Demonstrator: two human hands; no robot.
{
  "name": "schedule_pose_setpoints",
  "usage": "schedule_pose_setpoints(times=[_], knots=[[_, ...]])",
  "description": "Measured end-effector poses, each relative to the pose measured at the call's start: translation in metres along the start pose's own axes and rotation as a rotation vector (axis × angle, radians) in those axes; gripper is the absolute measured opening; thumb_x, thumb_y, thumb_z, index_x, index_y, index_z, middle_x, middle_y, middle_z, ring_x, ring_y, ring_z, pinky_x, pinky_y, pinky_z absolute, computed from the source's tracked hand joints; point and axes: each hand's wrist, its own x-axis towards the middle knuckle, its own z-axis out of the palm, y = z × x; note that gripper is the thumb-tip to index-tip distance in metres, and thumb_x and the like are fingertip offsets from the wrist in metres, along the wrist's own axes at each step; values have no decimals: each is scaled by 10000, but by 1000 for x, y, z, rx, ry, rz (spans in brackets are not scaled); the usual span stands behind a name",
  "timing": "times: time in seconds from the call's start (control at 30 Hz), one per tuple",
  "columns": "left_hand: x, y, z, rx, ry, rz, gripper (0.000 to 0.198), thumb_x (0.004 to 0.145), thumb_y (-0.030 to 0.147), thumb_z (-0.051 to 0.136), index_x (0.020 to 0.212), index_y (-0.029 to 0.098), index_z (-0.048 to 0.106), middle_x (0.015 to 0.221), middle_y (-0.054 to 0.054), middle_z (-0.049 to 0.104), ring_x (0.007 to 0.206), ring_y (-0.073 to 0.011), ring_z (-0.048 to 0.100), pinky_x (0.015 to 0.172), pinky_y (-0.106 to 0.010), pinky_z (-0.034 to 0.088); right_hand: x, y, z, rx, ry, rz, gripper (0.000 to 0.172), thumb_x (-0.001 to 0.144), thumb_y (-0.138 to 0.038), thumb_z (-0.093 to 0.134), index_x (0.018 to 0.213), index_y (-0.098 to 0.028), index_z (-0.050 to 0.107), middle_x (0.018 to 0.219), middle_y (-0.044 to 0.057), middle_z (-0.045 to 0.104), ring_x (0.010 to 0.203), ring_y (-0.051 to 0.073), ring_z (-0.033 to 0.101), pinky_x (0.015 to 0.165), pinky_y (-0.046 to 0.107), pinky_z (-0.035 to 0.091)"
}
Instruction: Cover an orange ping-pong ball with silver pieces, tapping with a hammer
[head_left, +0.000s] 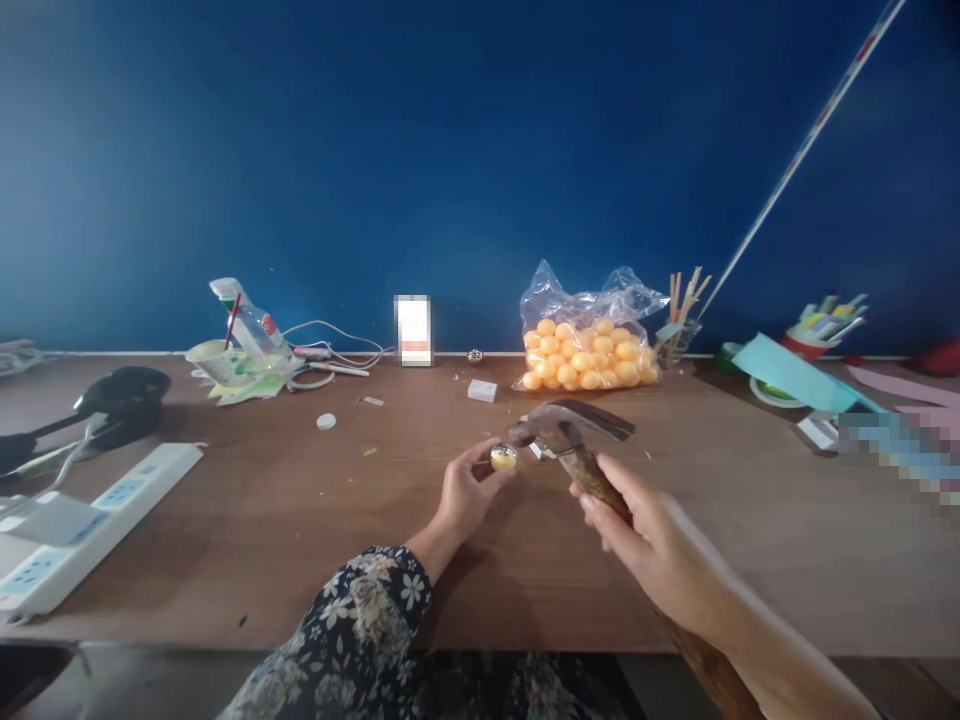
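My left hand [466, 492] pinches a small round object [503, 457], shiny silver on top and yellow below, over the middle of the brown table. Wrapped round the wooden handle of a claw hammer [564, 430] is my right hand [626, 515]. The hammer's head hangs just right of the round object, its striking face toward it and its claw pointing right. A small white piece [537, 451] shows beneath the hammer head. Farther back, a clear plastic bag [589, 350] holds several yellow-orange balls.
On the brown table [360, 560] are a white power strip [112, 510] and black pan [127, 400] at left, a bottle [259, 325] in a bowl, a small white box [482, 390], a shiny item [475, 355], wooden sticks [686, 295] and a pen cup [808, 343].
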Motion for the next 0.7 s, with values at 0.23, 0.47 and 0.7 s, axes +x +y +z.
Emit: schedule_pose_setpoints(times=[0.23, 0.47, 0.7], knots=[[0, 1, 2, -80, 26, -48, 485, 573, 221, 809, 1039, 157, 689, 937, -76, 742, 810, -189, 684, 765, -293, 534, 2, 0, 0, 5, -61, 1, 237, 893, -315, 434, 1054, -203, 566, 780, 34, 674, 627, 162, 600, 566, 250, 464], [-4, 6, 4, -68, -12, -10, 482, 556, 161, 804, 1021, 143, 676, 944, -88, 737, 840, -195, 688, 826, -322, 530, 5, 6, 0, 43, -79, 19, 250, 886, -332, 440, 1041, -194, 580, 746, 30, 663, 589, 157, 591, 540, 254, 471], [1, 5, -2, -231, 48, -92, 544, 578, 216, 809, 1093, 157, 643, 991, -74, 718, 853, -167, 672, 785, -280, 526, 13, 32, -22, -198, 185, -15, 362, 876, -370, 460, 1176, -198, 568, 815, 54, 696, 689, 200, 641, 608, 274, 495]])
